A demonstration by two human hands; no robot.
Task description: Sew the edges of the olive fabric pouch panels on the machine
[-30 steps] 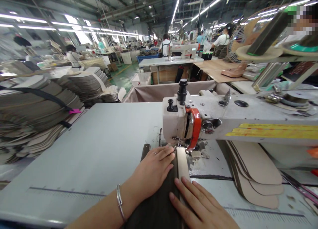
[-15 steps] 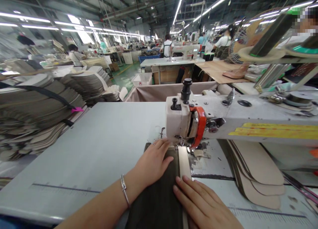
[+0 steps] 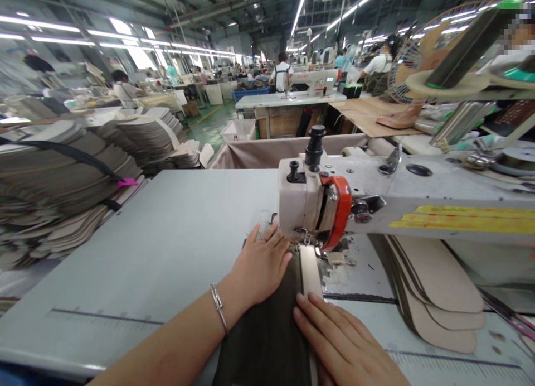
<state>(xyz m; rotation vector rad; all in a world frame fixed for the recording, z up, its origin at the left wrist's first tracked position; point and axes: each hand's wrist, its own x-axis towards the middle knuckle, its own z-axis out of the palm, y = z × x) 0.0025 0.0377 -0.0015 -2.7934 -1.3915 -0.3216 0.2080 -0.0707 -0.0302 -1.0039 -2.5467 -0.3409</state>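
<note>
A long dark fabric piece (image 3: 267, 341) runs from the near edge up to the needle area of a white sewing machine (image 3: 301, 199). My left hand (image 3: 261, 266) lies flat on the fabric's upper part, fingers spread, close to the presser foot (image 3: 307, 238). Along the fabric's right side runs a pale strip (image 3: 310, 271), which leads up under the machine head. My right hand (image 3: 340, 336) rests with outstretched fingers over the strip and the fabric's right edge. The fabric's far end is partly hidden beneath my left hand.
Several beige rounded pieces (image 3: 443, 280) lie beneath the machine arm, with scissors (image 3: 510, 316) beside them at right. Tall stacks of cut pieces (image 3: 58, 179) stand left of the table (image 3: 175, 224). A fabric-lined bin (image 3: 251, 154) sits behind it. Co-workers sit farther back.
My left hand has spread its fingers wider and shifted slightly, its thumb moving up toward the presser foot. My right hand stays nearly in place on the strip.
</note>
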